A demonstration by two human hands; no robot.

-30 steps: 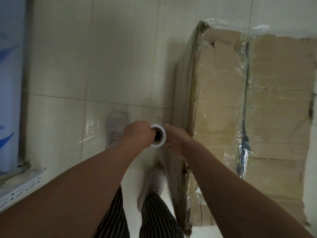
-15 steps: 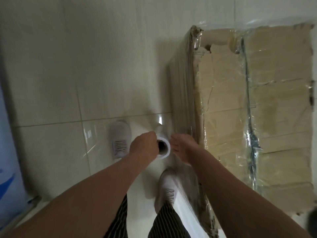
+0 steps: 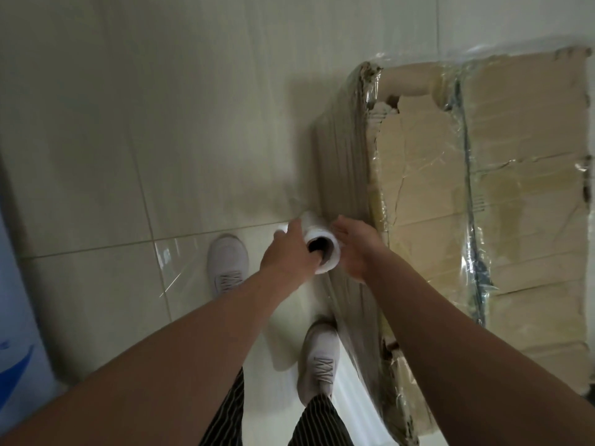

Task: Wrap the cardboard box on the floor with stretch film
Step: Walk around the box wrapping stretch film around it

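Observation:
A big worn cardboard box [image 3: 521, 201] stands on the tiled floor at the right, its side and top covered with shiny stretch film. Between my hands is a white roll of stretch film [image 3: 322, 249], held upright close to the box's left side. My left hand [image 3: 288, 252] holds the roll with a finger or thumb pushed into its dark core. My right hand [image 3: 355, 247] presses the roll's right side with straight fingers. A sheet of film [image 3: 351, 320] runs from the roll back along the box's side.
My two white sneakers [image 3: 227, 265] [image 3: 318, 358] stand on the pale glossy floor tiles [image 3: 161, 140] left of the box. A blue and white panel [image 3: 16, 342] lies at the far left edge.
The roll and both hands have moved forward along the box's side, paying out more film. My feet have stepped forward too, and the right hand's fingers have straightened.

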